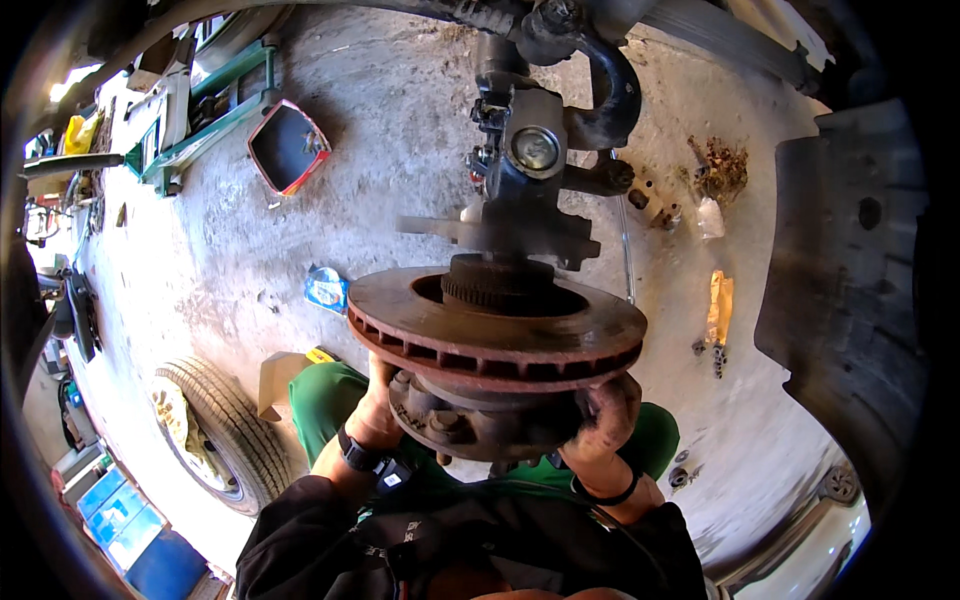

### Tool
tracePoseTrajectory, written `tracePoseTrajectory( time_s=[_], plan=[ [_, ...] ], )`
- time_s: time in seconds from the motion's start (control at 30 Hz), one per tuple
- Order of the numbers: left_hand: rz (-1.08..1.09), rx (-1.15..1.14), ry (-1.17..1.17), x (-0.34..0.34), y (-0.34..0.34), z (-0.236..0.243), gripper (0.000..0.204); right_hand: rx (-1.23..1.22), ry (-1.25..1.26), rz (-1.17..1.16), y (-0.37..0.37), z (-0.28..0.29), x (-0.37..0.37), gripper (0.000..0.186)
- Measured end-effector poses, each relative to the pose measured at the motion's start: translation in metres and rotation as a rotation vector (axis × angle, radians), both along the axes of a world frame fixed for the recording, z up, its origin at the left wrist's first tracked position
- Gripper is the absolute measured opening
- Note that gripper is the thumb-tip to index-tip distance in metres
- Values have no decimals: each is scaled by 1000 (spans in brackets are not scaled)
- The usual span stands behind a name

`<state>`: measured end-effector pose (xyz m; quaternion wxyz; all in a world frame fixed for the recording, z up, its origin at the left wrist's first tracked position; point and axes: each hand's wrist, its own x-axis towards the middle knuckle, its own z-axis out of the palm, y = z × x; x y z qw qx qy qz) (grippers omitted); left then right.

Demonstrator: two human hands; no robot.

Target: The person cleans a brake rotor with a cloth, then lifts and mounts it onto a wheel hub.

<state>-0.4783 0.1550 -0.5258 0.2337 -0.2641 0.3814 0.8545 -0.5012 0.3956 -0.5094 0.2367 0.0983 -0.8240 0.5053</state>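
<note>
While a rusty brake disc point(598, 322) and its studded hub point(445, 425) sit nearer the wearer than the dark steering knuckle point(533, 205), the left hand point(376, 412) grips from the left underside and the right hand point(606, 418) curls under the right, fingertips mostly hidden. Uneven support could tip the heavy-looking disc and pinch a hand.

Head-worn, the left fisheye looks steeply down over the wearer's black jacket point(470, 535), facing the ventilated brake disc point(497, 338) at close range, the concrete floor point(390, 180) spreading farther below.
</note>
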Motion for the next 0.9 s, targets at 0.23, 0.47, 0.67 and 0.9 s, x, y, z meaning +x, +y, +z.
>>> tracePoseTrajectory(
  time_s=[0.23, 0.47, 0.67, 0.9],
  plan=[
    [-442, -309, 50, 6, -5, 11, 66, 67, -125, 4, 15, -8, 16, 39],
    [118, -118, 99, -26, 20, 27, 59, -135, -268, 3, 11, -18, 2, 35],
    [-93, -161, 118, -6, 7, 14, 67, 100, -41, -15, 13, -16, 3, 34],
    [97, -114, 26, -6, 20, 20, 78, -42, -35, -35, 10, -22, 3, 28]
  ],
)
